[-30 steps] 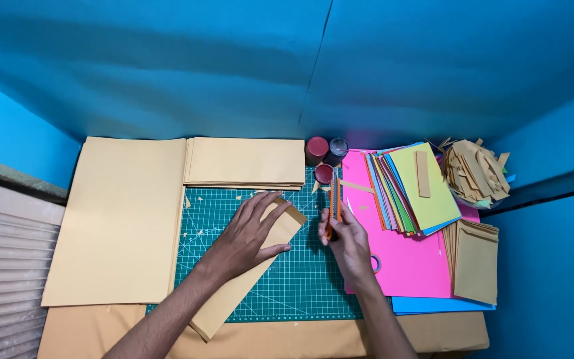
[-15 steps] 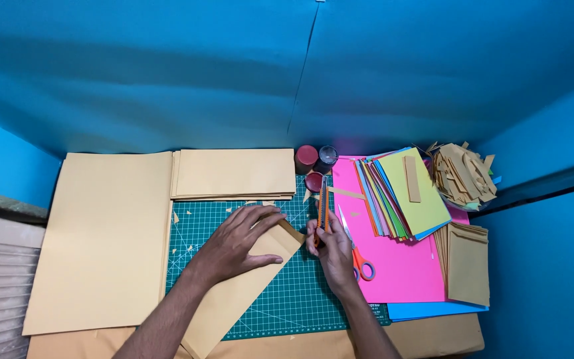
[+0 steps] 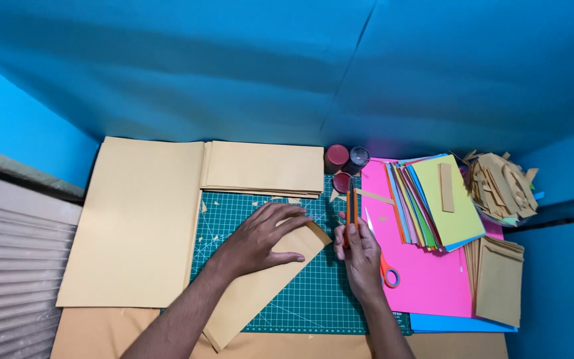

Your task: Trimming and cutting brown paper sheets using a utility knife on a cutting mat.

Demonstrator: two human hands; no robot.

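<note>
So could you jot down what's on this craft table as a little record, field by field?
Left hand: pressed flat on a tan paper strip lying slantwise across the green cutting mat
Right hand: gripping an orange craft knife, upright at the strip's upper end
Scissors: orange-handled, on the pink sheet
Left of mat: large tan sheet
Behind mat: folded tan stack and small jars
Right: fanned coloured paper, heap of tan offcuts

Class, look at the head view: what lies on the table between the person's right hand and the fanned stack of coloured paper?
Orange-handled scissors lie there on the pink sheet, between the right hand and the coloured paper stack.
</note>
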